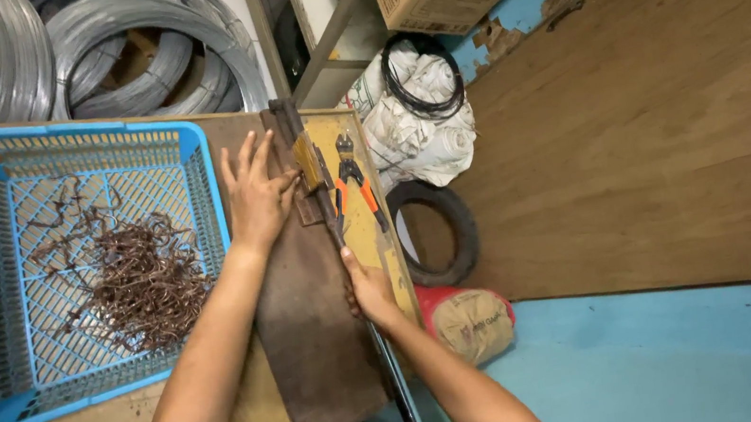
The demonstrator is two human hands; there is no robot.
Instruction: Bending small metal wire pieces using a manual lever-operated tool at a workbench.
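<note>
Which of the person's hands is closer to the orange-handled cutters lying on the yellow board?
Right, narrowly. The right hand grips the long metal lever just below the cutters. The left hand rests flat beside them to the left, past the hinge.

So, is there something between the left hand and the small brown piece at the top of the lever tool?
Nothing visible. The left hand lies flat on the dark board, its fingertips already touching the brown piece. The right hand grips the lever bar.
</note>
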